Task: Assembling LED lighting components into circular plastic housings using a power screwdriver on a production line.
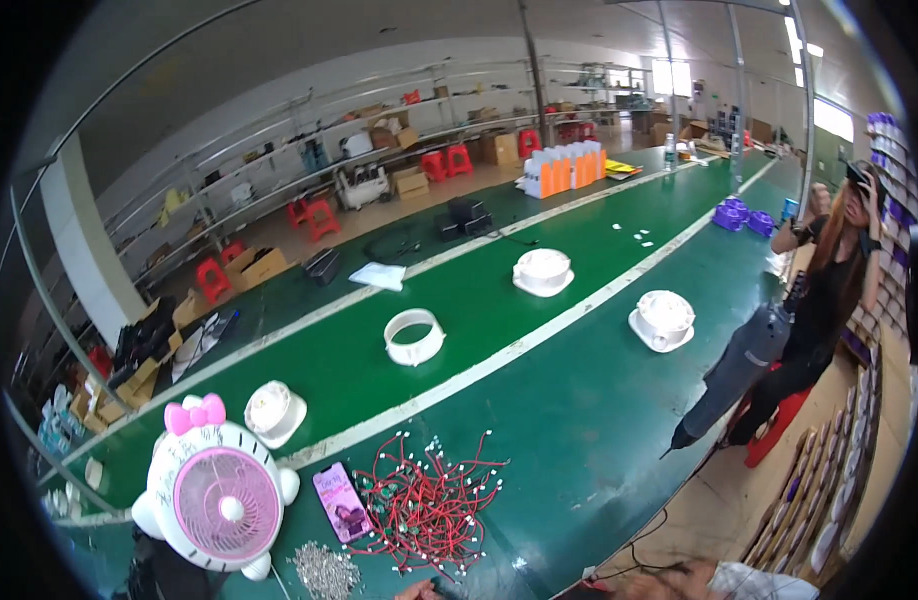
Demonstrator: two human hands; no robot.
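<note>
At the lower edge a small part of a hand [419, 590] shows just below a tangled pile of red wires [429, 510] with white connectors. I cannot tell which of my hands it is, and its fingers are mostly cut off. A bare forearm [669, 582] with a white sleeve [764, 582] comes in at the lower right; its hand is out of sight. Left of the wires lie a phone [341, 502] with a lit pink screen and a heap of small metal parts [326, 572]. A white cat-shaped fan [229, 505] with a pink bow stands beyond them.
White round housings [544, 272], [664, 320], [275, 412] and a white ring [414, 337] sit along the green bench [579, 400]. Purple parts [734, 214] and orange-white boxes [564, 170] stand farther off. At right, a person [829, 270] is near a red stool [779, 415] and a rack [819, 490].
</note>
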